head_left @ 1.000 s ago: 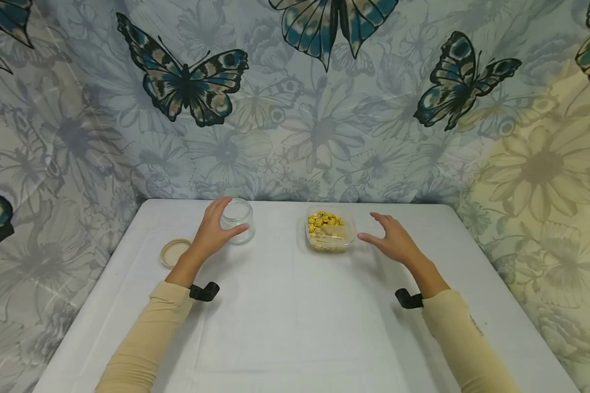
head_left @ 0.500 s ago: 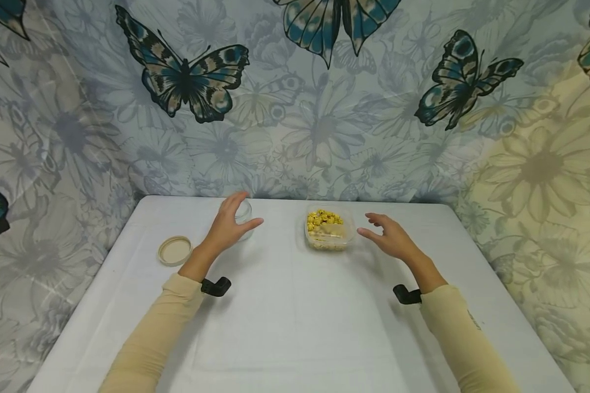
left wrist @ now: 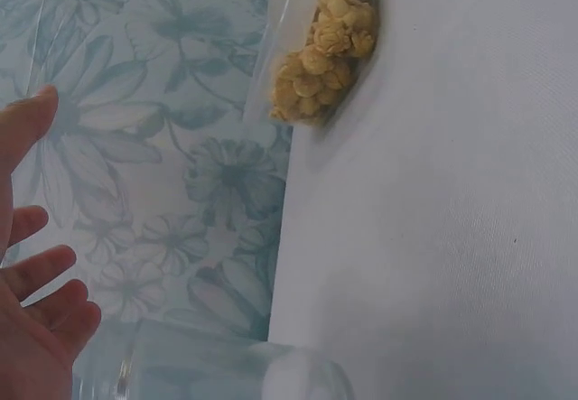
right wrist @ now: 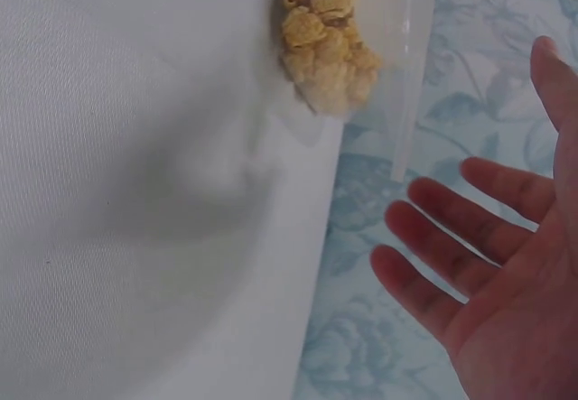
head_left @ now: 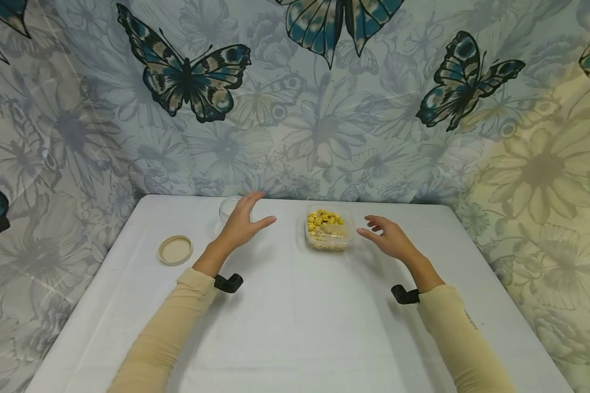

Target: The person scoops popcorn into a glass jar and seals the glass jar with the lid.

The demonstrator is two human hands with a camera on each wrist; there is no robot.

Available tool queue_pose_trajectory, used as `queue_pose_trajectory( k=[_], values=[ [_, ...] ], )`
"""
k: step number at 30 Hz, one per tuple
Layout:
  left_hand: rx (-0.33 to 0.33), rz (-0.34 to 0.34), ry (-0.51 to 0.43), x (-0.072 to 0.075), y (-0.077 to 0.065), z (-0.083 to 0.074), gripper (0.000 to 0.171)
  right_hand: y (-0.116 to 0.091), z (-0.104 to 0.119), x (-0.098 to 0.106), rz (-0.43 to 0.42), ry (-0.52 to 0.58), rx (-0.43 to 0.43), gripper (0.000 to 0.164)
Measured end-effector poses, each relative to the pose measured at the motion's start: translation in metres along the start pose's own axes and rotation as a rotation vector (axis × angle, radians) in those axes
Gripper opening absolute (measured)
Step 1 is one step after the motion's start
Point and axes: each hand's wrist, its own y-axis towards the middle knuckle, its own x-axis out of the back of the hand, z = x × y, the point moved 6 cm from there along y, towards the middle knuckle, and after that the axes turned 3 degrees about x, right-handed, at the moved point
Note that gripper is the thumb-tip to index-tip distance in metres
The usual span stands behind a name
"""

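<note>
A clear plastic tub of yellow popcorn stands near the back of the table. My right hand hovers just to its right, fingers spread and holding nothing. On the tub's other side is my left hand, thumb and fingers apart, also with nothing in it. Behind that hand an empty glass jar is partly hidden. In the left wrist view the jar shows below the left fingers. The right wrist view has the popcorn at the top, apart from the right fingers.
A round lid with a cream rim lies on the white table, left of the jar. The table's back edge meets a wall covering printed with butterflies and flowers. Each wrist carries a small black camera mount.
My left hand has moved right, past the jar and towards the tub; the jar stays behind it. The right hand has barely shifted.
</note>
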Motion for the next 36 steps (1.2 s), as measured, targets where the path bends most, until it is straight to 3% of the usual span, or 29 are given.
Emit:
queue_pose_trajectory(
  k=[14, 22, 28, 36],
  values=[
    [-0.042, 0.063, 0.051, -0.037, 0.009, -0.007, 0.068, 0.002, -0.007, -0.01, 0.025, 0.022, -0.009, 0.062],
    [0.039, 0.132, 0.015, -0.065, 0.012, 0.002, 0.068, 0.004, -0.013, -0.015, 0.035, 0.052, -0.045, 0.061],
    [0.083, 0.172, -0.015, -0.085, 0.011, 0.003, 0.068, 0.003, -0.02, -0.022, -0.011, 0.094, -0.048, 0.063],
    [0.109, 0.155, -0.138, -0.105, 0.016, 0.004, 0.067, 0.001, -0.027, -0.028, -0.107, 0.259, -0.059, 0.061]
  ],
)
